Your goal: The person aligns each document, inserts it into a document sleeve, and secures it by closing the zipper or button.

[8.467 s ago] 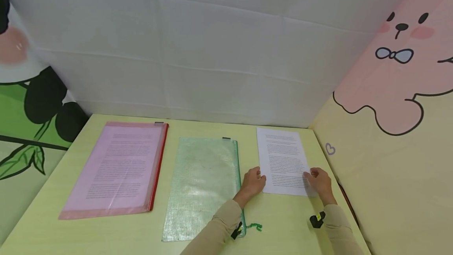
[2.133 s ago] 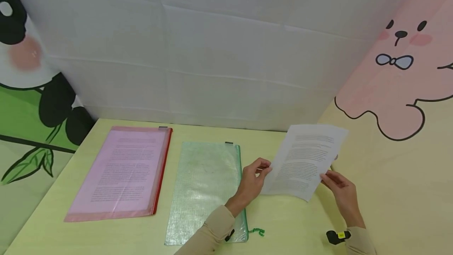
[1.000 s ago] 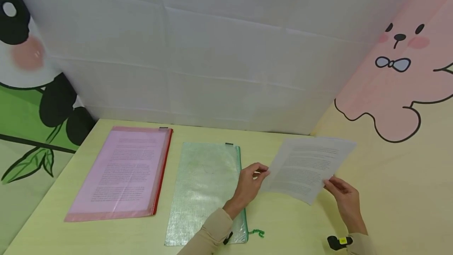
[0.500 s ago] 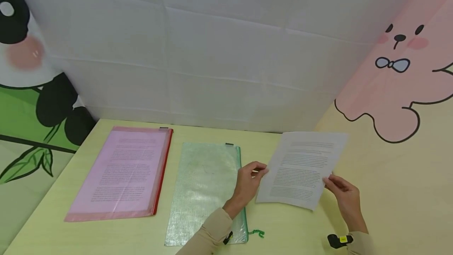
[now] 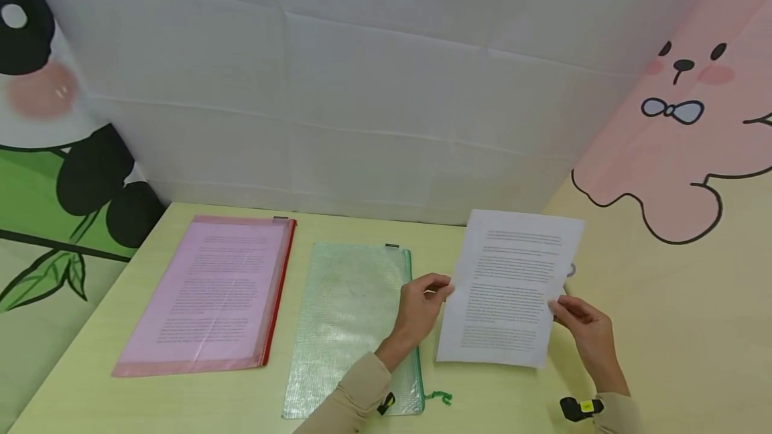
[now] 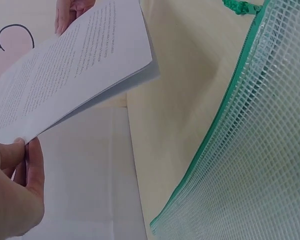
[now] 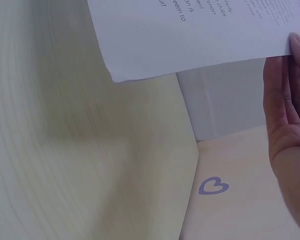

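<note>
Printed paper sheets, a thin stack, are held up off the table at the right in the head view. My left hand pinches their left edge between thumb and fingers. At the opposite edge, my right hand pinches with its thumb on the printed side. The left wrist view shows the lower corner of the paper slightly parted into layers. In the right wrist view a corner of the paper hangs above the table. A green mesh zipper pouch lies flat beneath and beside my left forearm.
A pink zipper pouch with printed paper inside lies on the left of the pale yellow table. A green cord sticks out from the green pouch's zipper. White sheeting stands behind the table, and a wall borders it at right.
Earlier the paper lay flat on the table; both hands have since lifted it. Over the last second its tilt has turned more upright and its lower edge has straightened, both grips staying on it.
</note>
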Available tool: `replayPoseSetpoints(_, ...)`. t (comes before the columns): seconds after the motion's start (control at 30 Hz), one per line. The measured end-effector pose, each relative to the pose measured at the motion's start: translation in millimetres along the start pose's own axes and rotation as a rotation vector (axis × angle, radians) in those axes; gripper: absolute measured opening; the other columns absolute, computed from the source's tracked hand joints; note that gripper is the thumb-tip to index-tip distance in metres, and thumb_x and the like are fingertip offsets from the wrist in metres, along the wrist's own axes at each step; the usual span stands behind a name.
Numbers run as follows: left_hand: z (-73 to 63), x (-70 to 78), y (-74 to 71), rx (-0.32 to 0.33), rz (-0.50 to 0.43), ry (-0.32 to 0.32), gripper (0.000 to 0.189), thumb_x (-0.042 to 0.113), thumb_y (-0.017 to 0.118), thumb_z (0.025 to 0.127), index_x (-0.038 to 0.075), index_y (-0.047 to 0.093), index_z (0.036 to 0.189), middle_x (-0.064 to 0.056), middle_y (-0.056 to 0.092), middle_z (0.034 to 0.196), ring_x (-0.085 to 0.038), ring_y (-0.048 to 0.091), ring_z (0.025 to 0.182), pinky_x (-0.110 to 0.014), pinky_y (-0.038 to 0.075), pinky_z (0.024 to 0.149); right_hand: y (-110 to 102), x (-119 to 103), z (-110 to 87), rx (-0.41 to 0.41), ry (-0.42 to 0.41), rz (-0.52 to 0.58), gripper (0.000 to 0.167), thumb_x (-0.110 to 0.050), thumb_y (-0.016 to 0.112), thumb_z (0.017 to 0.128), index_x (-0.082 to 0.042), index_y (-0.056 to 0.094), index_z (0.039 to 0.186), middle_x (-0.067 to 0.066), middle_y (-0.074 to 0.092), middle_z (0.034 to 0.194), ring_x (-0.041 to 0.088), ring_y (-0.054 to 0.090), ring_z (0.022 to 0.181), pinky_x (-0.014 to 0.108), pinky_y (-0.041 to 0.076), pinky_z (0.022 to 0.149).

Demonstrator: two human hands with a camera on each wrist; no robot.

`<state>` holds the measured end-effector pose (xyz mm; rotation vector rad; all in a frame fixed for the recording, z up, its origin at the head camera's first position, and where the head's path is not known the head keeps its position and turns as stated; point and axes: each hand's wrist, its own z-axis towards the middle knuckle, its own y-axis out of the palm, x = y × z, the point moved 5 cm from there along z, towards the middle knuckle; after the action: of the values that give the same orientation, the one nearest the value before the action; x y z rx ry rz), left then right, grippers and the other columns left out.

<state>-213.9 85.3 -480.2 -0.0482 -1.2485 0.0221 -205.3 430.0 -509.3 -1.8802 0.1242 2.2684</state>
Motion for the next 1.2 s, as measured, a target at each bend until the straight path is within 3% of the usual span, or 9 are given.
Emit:
replayPoseSetpoints(0.27,-0.7,1.4,-5.0,-0.026,-0.003,-0.059,0.008,0.006,0.073,0.095,0.001,0.076,0.101,-0.009,0.075,0.097,-0.021,0.071,0.087,-0.023,0.059,0.075,2.8,1.4,-1.2,-0.048,0.032,-0.057,0.016,0.004,0.072,0.093,0.008,0.069,0.108,-0.003,0.076,0.09,0.009,0.073,0.078,0.026,0.061,0.073)
replayPoseSetpoints(0.5,-1.1,-0.5,-8.0,-0.043,0.008,-0.124,0.011,0.006,0.073,0.095,0.001,0.076,0.104,-0.008,0.075,0.096,-0.02,0.071,0.088,-0.023,0.059,0.074,4.9,6.1,-1.7,-0.044,0.108,-0.111,0.015,-0.001,0.075,0.093,0.002,0.075,0.107,-0.008,0.076,0.091,0.007,0.073,0.08,0.023,0.06,0.073)
replayPoseSetpoints(0.87,-1.2,-12.0,-13.2,-0.082,-0.01,-0.19,0.016,0.003,0.072,0.095,-0.005,0.073,0.108,-0.014,0.072,0.095,-0.027,0.07,0.084,-0.04,0.062,0.07,10.1,16.1,-3.6,-0.09,0.213,-0.075,0.01,-0.005,0.072,0.096,-0.006,0.078,0.105,-0.008,0.075,0.092,0.008,0.072,0.083,0.023,0.06,0.077)
replayPoseSetpoints(1.07,-3.4,-17.7,-15.5,-0.113,0.046,-0.221,0.019,0.009,0.072,0.096,-0.002,0.072,0.112,-0.009,0.072,0.095,-0.021,0.07,0.08,-0.031,0.061,0.065,10.9,20.3,-5.8,-0.071,0.267,-0.105,0.014,-0.009,0.072,0.097,-0.004,0.077,0.108,-0.008,0.074,0.09,0.008,0.072,0.084,0.022,0.059,0.076)
replayPoseSetpoints(1.2,-5.7,-20.0,-17.0,-0.132,0.058,-0.241,0.018,0.01,0.071,0.097,-0.001,0.072,0.111,-0.008,0.072,0.094,-0.027,0.071,0.083,-0.028,0.059,0.064,11.3,21.3,-8.0,-0.072,0.265,-0.102,0.014,-0.009,0.072,0.097,-0.002,0.076,0.109,-0.007,0.075,0.09,0.008,0.072,0.083,0.022,0.06,0.076)
